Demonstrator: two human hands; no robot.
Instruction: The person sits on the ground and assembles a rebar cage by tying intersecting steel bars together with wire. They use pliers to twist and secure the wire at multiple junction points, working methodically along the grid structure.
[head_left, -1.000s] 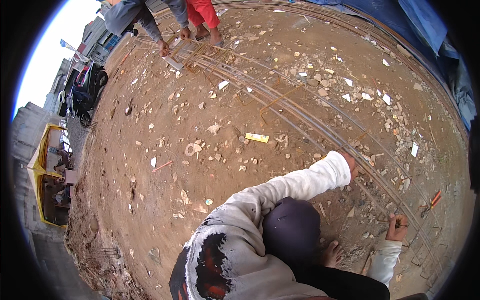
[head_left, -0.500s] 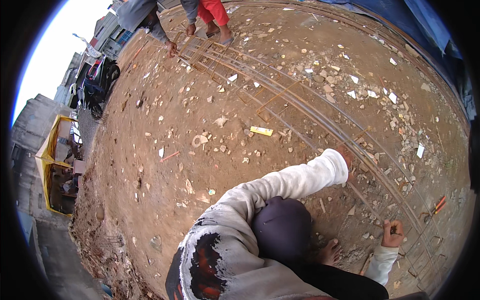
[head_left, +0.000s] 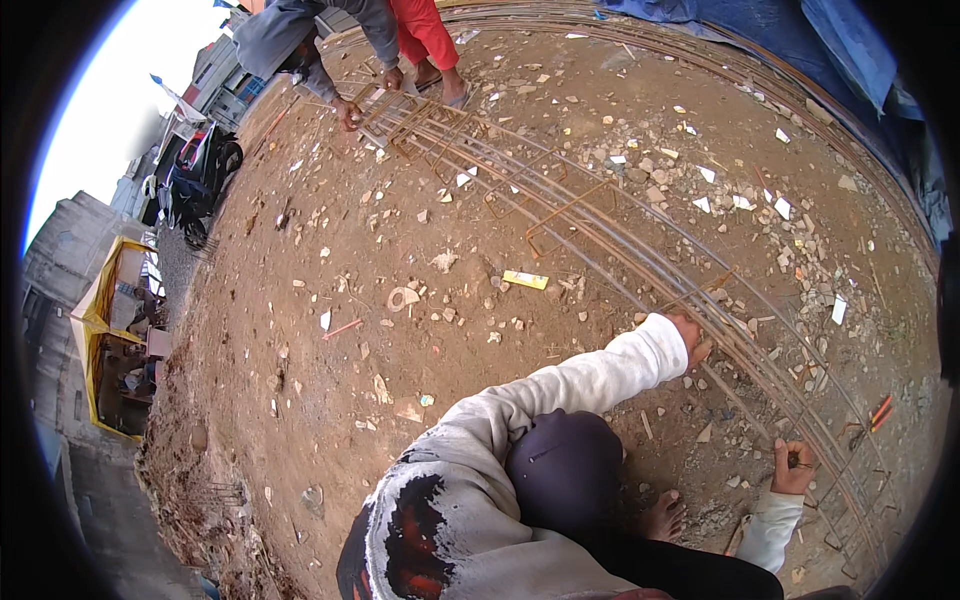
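Observation:
A long rebar cage (head_left: 600, 220) of rusty steel bars runs from the upper left to the lower right. Bent square stirrups (head_left: 560, 220) sit along it. Reaching forward in a pale sleeve, my left hand (head_left: 688, 340) closes around a bar at the near side of the cage; its fingertips are partly hidden. My right hand (head_left: 793, 466) is curled beside the cage's lower end, with something dark and thin in its fist, too small to name. Just past the bars lies a tool with orange-red handles (head_left: 881, 412), probably pliers.
At the far end a co-worker in a grey hood (head_left: 275, 40) bends with both hands at the stirrups. Broken tile and stones (head_left: 655, 175) litter the dirt. More long bars (head_left: 780, 75) lie by a blue tarp (head_left: 800, 50). A motorcycle (head_left: 200, 175) stands far left.
My left hand has shifted slightly down along the near bars and stays closed. The right hand keeps almost the same place. The co-worker's hands have moved slightly at the stirrups.

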